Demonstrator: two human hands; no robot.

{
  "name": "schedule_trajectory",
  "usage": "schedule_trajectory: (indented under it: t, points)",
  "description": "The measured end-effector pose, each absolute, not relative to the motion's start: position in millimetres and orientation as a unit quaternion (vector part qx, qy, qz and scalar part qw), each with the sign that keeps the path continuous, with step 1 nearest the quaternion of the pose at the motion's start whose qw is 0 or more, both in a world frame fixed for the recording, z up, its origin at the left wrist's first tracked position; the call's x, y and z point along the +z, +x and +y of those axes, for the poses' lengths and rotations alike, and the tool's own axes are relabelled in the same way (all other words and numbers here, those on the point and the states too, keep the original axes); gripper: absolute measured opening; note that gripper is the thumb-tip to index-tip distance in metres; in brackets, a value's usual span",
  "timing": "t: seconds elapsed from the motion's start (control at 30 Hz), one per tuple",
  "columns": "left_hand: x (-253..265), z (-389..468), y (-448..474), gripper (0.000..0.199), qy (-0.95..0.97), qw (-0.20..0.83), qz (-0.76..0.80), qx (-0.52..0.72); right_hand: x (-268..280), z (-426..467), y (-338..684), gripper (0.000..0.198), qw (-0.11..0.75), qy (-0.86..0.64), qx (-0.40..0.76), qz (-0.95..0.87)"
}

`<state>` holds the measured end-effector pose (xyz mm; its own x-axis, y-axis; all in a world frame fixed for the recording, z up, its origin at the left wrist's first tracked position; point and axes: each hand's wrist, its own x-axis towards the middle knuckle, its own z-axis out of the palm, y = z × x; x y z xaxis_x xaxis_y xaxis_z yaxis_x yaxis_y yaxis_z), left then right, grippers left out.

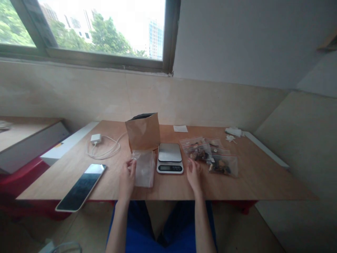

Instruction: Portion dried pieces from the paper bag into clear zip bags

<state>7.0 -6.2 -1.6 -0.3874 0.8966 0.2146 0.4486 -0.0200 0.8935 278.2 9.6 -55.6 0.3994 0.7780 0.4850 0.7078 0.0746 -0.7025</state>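
Note:
Clear empty zip bags (144,174) lie in a flat stack left of the kitchen scale (170,153). My left hand (127,177) has its fingers curled at the left edge of that stack, thumb and fingertips pinching the plastic. On the other side of the scale, my right hand (193,174) rests loosely with bent, slightly parted fingers and no visible load. Its fingertips are by the near left edge of several filled zip bags (223,165), which hold dark and tan dried pieces. Contact there is unclear. The scale's steel plate is bare.
Behind the empty bags stands an open brown paper pouch (144,133). A phone (82,187) overhangs the table's front edge at left, near a white charger (96,139) with its coiled cable. White paper (180,129) and crumpled tissue (233,132) lie towards the back.

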Motion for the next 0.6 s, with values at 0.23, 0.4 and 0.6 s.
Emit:
schedule_trajectory:
  t: [0.23, 0.4, 0.6]
  points:
    - [-16, -2, -1, 0.044, 0.536, 0.169, 0.648, 0.514, -67, 12, 270, 0.039, 0.438, -0.750, -0.017, -0.496]
    - [-9, -5, 3, 0.042, 0.560, 0.121, 0.661, 0.484, -69, 13, 273, 0.042, 0.428, -0.752, -0.012, -0.501]
    - [-7, -3, 22, 0.034, 0.629, 0.093, 0.638, 0.435, -70, 15, 278, 0.041, 0.461, -0.738, -0.006, -0.492]
